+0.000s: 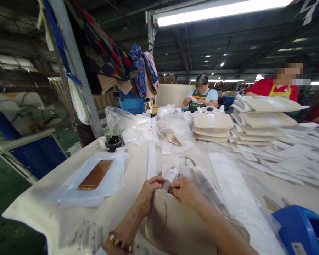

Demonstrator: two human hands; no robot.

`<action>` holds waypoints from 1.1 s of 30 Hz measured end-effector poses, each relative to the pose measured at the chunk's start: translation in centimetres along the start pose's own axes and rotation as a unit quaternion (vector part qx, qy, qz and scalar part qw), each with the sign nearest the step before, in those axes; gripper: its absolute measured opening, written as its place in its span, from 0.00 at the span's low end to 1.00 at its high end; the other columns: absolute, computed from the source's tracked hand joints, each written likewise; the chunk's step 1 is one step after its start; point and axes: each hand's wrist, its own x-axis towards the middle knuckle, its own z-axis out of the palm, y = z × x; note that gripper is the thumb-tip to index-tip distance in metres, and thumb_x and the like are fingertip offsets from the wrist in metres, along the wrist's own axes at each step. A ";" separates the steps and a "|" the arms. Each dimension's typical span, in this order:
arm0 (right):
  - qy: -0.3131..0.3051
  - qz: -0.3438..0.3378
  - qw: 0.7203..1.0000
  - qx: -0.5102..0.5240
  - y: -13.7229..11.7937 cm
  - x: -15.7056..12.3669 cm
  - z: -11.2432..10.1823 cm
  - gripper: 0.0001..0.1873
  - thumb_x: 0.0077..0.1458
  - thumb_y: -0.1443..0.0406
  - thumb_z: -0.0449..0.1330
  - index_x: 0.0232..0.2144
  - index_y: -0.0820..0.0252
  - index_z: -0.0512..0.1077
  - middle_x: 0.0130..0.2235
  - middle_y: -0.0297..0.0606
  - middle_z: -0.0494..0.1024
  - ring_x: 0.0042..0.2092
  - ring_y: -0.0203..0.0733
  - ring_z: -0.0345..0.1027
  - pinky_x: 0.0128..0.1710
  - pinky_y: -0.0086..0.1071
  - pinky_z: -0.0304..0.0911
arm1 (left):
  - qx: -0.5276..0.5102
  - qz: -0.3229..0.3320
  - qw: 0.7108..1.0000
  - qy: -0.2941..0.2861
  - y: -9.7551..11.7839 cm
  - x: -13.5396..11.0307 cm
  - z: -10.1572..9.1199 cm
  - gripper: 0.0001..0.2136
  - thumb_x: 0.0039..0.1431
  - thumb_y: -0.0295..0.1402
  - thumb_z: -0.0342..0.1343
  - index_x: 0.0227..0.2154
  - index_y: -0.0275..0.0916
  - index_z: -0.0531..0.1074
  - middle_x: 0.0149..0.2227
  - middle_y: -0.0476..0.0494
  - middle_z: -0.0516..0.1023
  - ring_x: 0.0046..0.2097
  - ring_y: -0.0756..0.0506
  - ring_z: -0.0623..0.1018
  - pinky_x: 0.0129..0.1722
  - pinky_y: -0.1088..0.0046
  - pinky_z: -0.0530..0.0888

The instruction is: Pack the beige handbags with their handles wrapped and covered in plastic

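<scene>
- Left hand [148, 194] and right hand [186, 192] both pinch the wrapped handle [170, 176] atop the beige bag [175, 226], near centre.
- Desk [133, 166] edge runs near left; open patch right of the hands.
- Phone [95, 174] left; bag stacks [257, 120] far right.
- White cloth cover; dim workshop.

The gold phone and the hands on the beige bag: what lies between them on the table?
Head view: only clear plastic sheets and bare cloth-covered table between phone and left hand.
</scene>
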 end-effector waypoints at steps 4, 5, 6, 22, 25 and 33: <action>0.001 -0.008 1.000 0.007 -0.4 0.3 0.2 0.14 0.44 0.75 0.52 0.20 0.62 0.77 0.17 0.32 0.67 0.23 0.33 0.59 0.22 0.26 0.50 | 0.021 0.000 1.000 -0.009 -0.2 0.4 -0.2 0.08 0.31 0.30 0.57 0.21 0.34 0.72 0.21 0.49 0.71 0.25 0.50 0.67 0.29 0.75 0.61; 0.003 -0.012 1.000 0.007 -0.4 0.3 0.3 0.15 0.43 0.76 0.51 0.21 0.62 0.78 0.18 0.33 0.70 0.24 0.34 0.61 0.23 0.27 0.52 | 0.027 0.001 1.000 -0.006 -0.3 0.4 -0.2 0.08 0.31 0.30 0.57 0.20 0.34 0.71 0.21 0.49 0.70 0.25 0.50 0.67 0.28 0.75 0.60; 0.005 -0.016 1.000 0.006 -0.4 0.3 0.4 0.16 0.43 0.76 0.51 0.22 0.62 0.78 0.20 0.34 0.73 0.25 0.35 0.63 0.25 0.27 0.53 | 0.033 0.003 0.999 -0.004 -0.4 0.5 -0.3 0.08 0.31 0.30 0.57 0.20 0.34 0.71 0.20 0.50 0.70 0.24 0.51 0.66 0.27 0.75 0.59; 0.068 -0.067 0.987 -0.130 -1.2 -1.2 1.1 0.18 0.54 0.60 0.51 0.26 0.66 0.77 0.29 0.48 0.79 0.33 0.46 0.71 0.33 0.34 0.59 | 0.103 0.079 0.991 -0.029 -1.6 0.2 -1.7 0.18 0.38 0.48 0.64 0.18 0.36 0.69 0.19 0.51 0.69 0.25 0.48 0.66 0.27 0.74 0.63; 0.080 -0.102 0.982 -0.138 -1.1 -1.8 1.1 0.15 0.54 0.62 0.52 0.28 0.65 0.76 0.31 0.46 0.79 0.35 0.44 0.71 0.35 0.33 0.60 | 0.161 0.081 0.983 -0.042 -1.7 -0.1 -2.0 0.20 0.32 0.47 0.67 0.21 0.37 0.67 0.19 0.52 0.68 0.23 0.50 0.64 0.24 0.76 0.60; 0.356 0.022 0.933 0.035 5.6 -8.7 -3.9 0.14 0.56 0.59 0.49 0.31 0.60 0.71 0.33 0.41 0.76 0.36 0.43 0.67 0.38 0.35 0.60 | 0.273 0.094 0.957 0.018 -1.4 -1.0 -1.5 0.20 0.34 0.49 0.64 0.21 0.40 0.65 0.16 0.57 0.58 0.21 0.52 0.56 0.22 0.77 0.52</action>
